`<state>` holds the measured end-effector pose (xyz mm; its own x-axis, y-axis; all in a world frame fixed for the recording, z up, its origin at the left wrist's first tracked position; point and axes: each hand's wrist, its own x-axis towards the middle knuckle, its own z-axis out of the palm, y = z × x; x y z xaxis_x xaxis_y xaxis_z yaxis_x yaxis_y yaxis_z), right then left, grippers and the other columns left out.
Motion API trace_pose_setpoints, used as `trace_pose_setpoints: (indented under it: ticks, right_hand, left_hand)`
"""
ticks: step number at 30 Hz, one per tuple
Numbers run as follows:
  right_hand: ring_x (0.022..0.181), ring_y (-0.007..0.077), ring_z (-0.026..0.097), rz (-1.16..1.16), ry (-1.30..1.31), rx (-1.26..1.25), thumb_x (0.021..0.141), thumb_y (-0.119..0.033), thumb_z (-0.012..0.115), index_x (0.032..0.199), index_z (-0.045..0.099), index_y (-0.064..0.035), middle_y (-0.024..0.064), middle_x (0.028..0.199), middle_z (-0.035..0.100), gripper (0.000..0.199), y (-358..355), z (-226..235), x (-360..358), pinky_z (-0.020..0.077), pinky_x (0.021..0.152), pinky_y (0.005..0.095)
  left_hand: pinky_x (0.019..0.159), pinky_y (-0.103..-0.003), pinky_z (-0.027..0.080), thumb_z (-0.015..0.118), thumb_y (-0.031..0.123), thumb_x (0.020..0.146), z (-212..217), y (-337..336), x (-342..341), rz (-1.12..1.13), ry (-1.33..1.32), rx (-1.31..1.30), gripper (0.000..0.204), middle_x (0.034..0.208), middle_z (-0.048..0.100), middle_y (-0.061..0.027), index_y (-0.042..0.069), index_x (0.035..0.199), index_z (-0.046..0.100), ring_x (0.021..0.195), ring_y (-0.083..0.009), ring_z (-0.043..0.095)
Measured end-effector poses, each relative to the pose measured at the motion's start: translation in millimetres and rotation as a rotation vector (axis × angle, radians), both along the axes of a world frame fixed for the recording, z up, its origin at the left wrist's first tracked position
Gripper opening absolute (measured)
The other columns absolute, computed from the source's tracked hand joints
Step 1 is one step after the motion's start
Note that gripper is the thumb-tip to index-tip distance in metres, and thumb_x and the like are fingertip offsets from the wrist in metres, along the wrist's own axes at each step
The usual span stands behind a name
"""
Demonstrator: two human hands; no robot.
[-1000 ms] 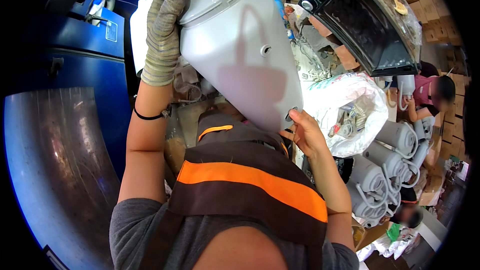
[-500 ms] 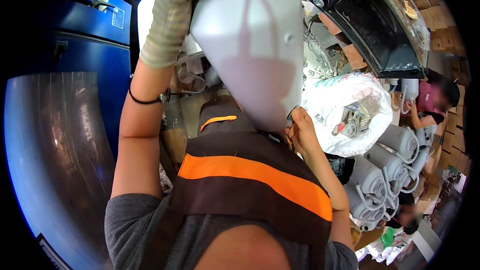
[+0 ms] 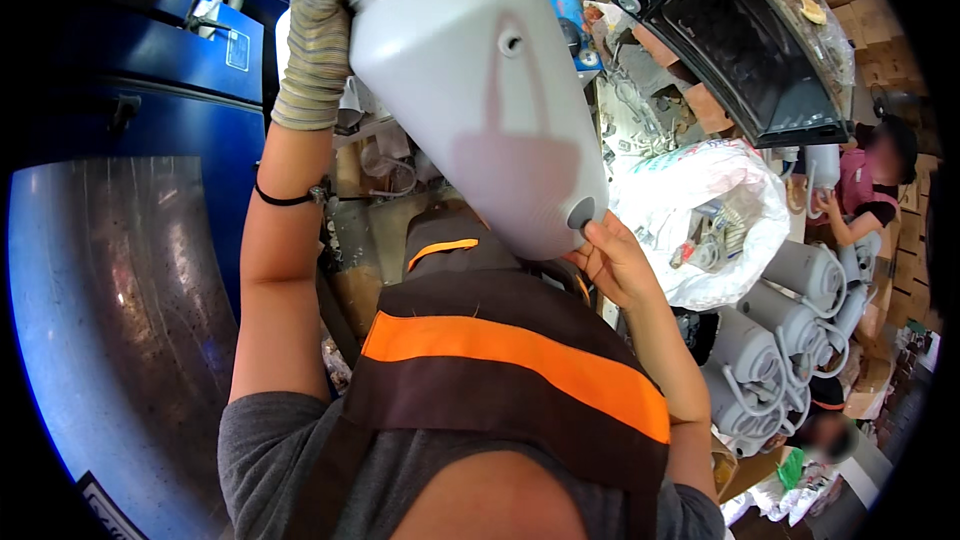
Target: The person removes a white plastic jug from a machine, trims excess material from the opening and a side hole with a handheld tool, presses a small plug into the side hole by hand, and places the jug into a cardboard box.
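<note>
A big pale grey plastic tank [image 3: 430, 70] hangs tilted in front of my chest, its narrower end low and toward me. My left hand [image 3: 325, 35], in a striped knitted glove, grips its upper left side by the collar; some fingertips are hidden. At the lower right end, my bare right hand [image 3: 608, 255] pinches the edge beside a dark grey round spot [image 3: 580, 213]. A small round hole [image 3: 512, 43] shows higher on the wall. A reddish looped silhouette marks the tank's face; whether it lies inside or is a reflection, I cannot tell.
Blue machinery [image 3: 200, 90] with a curved metal panel [image 3: 120, 320] stands at left. To the right are an open white sack [image 3: 745, 240] of small parts, several stacked grey canisters [image 3: 745, 350] with hoses, and a black oven-like appliance [image 3: 740, 50]. A co-worker in pink [image 3: 860, 185] handles a canister.
Both hands have turned the tank and shifted it slightly left. Its small hole has moved left and up, and the dark round spot has come more into view beside my right hand.
</note>
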<state>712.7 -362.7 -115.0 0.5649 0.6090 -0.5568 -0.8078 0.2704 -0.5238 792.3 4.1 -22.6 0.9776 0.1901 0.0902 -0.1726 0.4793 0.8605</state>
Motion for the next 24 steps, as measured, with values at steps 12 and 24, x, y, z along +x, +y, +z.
trace_pose_setpoints:
  ticks: [12,24]
  right_hand:
    - [0.099,0.0173,0.059,0.037,0.013,-0.236,0.082,-0.026,0.072,0.113,0.059,-0.0040,0.0063,0.109,0.062,0.040,1.2,-19.9,-35.2,0.0471,0.087,0.0334]
    - [0.079,0.0147,0.063,0.021,-0.137,-0.393,0.083,-0.034,0.070,0.110,0.060,-0.0012,0.0067,0.095,0.065,0.044,17.2,2.7,-45.6,0.0530,0.066,0.0269]
  left_hand:
    - [0.100,-0.044,0.043,0.051,0.043,0.092,-50.0,10.2,-24.3,-0.045,0.112,-0.380,0.058,0.126,0.054,-0.0193,0.000,0.129,0.046,0.115,-0.0296,0.054]
    - [0.085,-0.034,0.054,0.054,0.043,0.091,-58.9,7.4,-30.5,0.051,0.040,-0.393,0.049,0.112,0.062,-0.0140,0.002,0.117,0.056,0.099,-0.0232,0.062]
